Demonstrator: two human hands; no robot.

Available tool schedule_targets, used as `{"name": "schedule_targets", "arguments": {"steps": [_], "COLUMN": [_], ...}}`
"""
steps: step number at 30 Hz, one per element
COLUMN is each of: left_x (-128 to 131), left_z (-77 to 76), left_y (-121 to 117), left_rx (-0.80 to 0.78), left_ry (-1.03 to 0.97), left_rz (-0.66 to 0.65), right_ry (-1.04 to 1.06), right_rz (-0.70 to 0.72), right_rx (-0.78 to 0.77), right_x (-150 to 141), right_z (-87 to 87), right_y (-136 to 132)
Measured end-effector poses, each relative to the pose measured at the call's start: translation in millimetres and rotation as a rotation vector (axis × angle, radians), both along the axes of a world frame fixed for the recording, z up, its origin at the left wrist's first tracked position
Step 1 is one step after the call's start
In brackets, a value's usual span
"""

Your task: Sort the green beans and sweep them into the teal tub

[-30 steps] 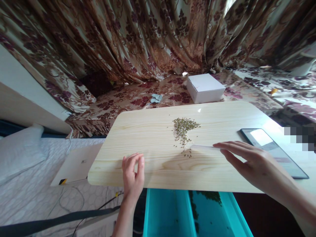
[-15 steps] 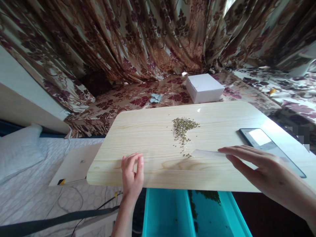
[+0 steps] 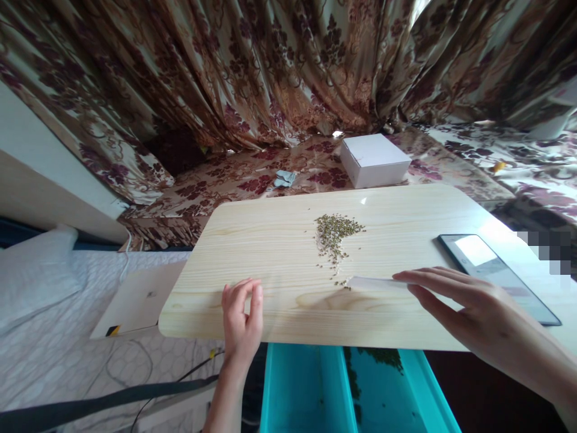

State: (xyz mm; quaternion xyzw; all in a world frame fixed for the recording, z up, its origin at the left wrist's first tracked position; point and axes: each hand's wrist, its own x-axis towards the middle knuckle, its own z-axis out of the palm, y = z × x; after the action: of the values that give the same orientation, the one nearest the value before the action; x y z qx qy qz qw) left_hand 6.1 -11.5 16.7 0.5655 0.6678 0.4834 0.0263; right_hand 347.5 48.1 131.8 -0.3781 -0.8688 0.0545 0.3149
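where the right hand reaches: leftward, pinching a translucent strip
seeds: left of its fingertips, some at the strip's tip
left hand: curled, cannot tell if gripping

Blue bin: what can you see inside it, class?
The bin holds green grains in its right compartment and a few specks in the left. The table covers its far end.
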Motion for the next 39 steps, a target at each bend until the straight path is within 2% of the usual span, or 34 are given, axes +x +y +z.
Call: {"name": "schedule_targets", "arguments": {"steps": [6,12,18,28,39], "left_x": [-0.3,0.0,1.2,0.5,0.5], "left_z": [-1.1,0.5,1.3,0.1,1.0], "left_y": [-0.3,-0.6,-0.5,-0.5,-0.7], "left_rx": [-0.008,-0.027,-0.022,-0.013,-0.019], "left_ry": [0.003,0.005,-0.003,-0.005,-0.005], "left_rz": [0.005,0.014,0.011,0.004,0.013], "right_ry": [0.016,-0.008,-0.032,-0.075,-0.028], "right_rz": [-0.03,0.004,0.037,0.004,0.003], "right_rx": [-0.012,-0.011,-0.025,0.002,-0.016], "right_x": [-2.4,-8.8,-4.1,-0.3,-1.1], "right_z": [-0.5,0.3,-0.2,-2.6,1.8], "right_y": [2.9,5.3,1.7,1.2,-1.7]}}
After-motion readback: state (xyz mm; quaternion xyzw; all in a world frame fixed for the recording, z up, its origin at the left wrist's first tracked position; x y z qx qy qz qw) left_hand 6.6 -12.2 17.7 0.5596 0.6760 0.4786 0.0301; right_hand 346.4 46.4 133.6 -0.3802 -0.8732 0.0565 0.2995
